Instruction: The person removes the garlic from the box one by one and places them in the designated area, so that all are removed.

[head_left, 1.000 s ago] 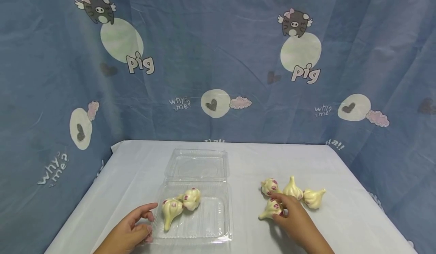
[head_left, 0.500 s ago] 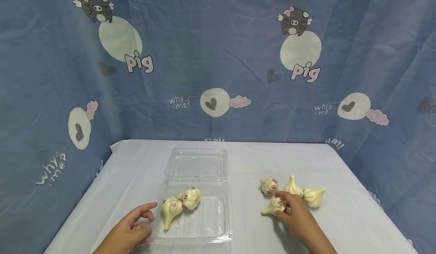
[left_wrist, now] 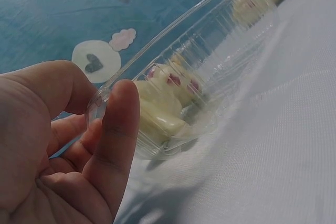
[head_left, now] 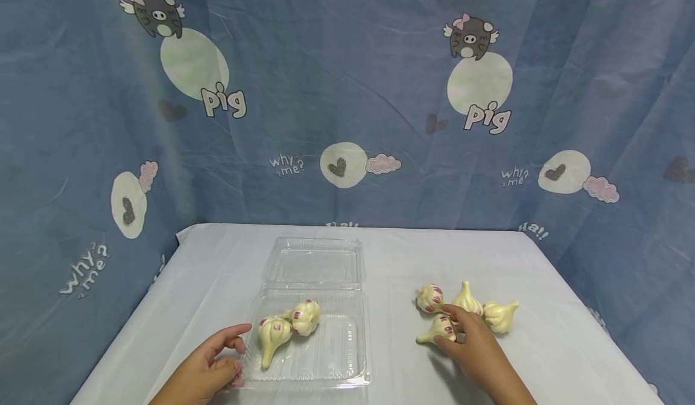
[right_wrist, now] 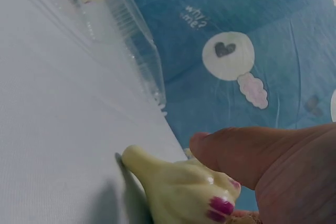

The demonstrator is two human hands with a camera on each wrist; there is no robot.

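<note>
My left hand [head_left: 209,366] pinches the left rim of a clear plastic clamshell container [head_left: 355,332], thumb and fingers on either side of the edge in the left wrist view. Two garlic bulbs lie in its base: one [head_left: 274,329] with its stem toward me, the other [head_left: 305,317] just behind it. To the right, my right hand [head_left: 472,341] holds a purple-marked garlic bulb [right_wrist: 186,192] between thumb and fingers, its stem pointing left, low over the white tabletop. The fingers on that bulb's far side are mostly hidden in the right wrist view.
Close behind the right hand lie three more garlic bulbs: a purple-streaked one [head_left: 429,298], a pale one [head_left: 467,299] with its stem up, and another [head_left: 501,316] at right. The container's lid [head_left: 315,263] lies folded back. A blue printed curtain [head_left: 347,91] encloses the white table [head_left: 396,260].
The right hand and the garlic bulb in it have shifted slightly right over the last second. The left hand and the container stay in place.
</note>
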